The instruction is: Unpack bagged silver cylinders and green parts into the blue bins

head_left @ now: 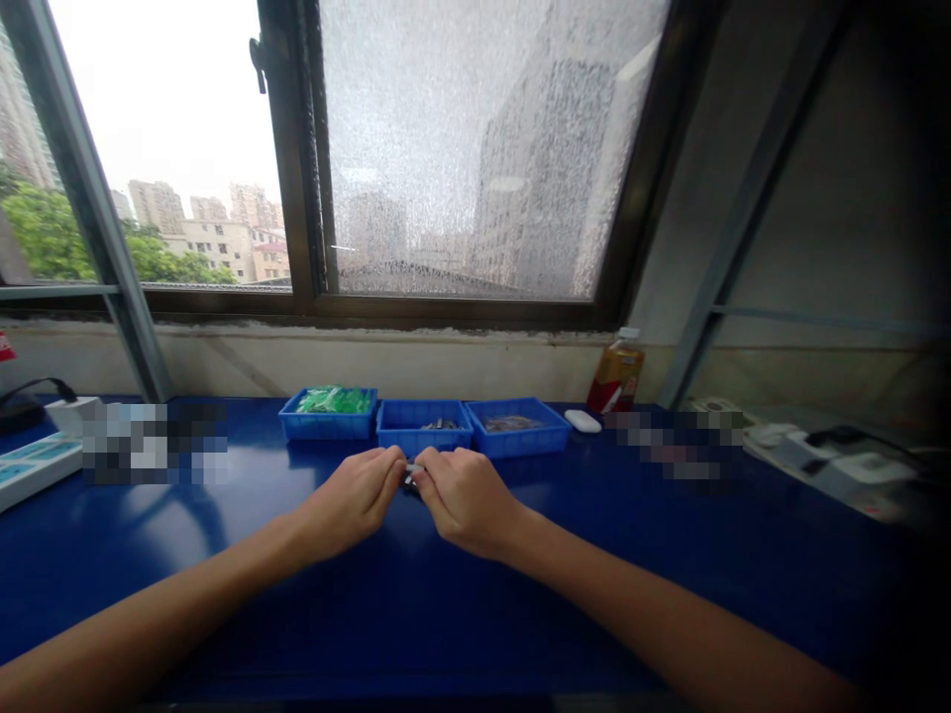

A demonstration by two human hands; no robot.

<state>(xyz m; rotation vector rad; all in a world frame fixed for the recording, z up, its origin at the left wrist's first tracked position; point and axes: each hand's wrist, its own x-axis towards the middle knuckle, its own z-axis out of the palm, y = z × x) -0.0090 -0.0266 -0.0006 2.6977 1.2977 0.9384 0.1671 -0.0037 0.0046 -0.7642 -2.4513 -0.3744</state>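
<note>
Both hands meet above the blue tabletop (416,604), pinching a small metallic and dark piece (411,479) between them. My left hand (358,500) is closed, its thumb and forefinger at the piece's left side. From the right, my right hand (470,500) grips it too, also closed. Fingers cover most of the piece, so its kind cannot be made out. Just beyond the hands stands the middle blue bin (425,437), with small metal parts (440,424) inside.
Left of the middle bin is a blue bin (327,426) of green packets (336,399); right of it, another bin (520,442) holds small flat pieces. A white case (582,422) and a bottle (618,374) stand farther right. Power strips (41,465) lie at the sides.
</note>
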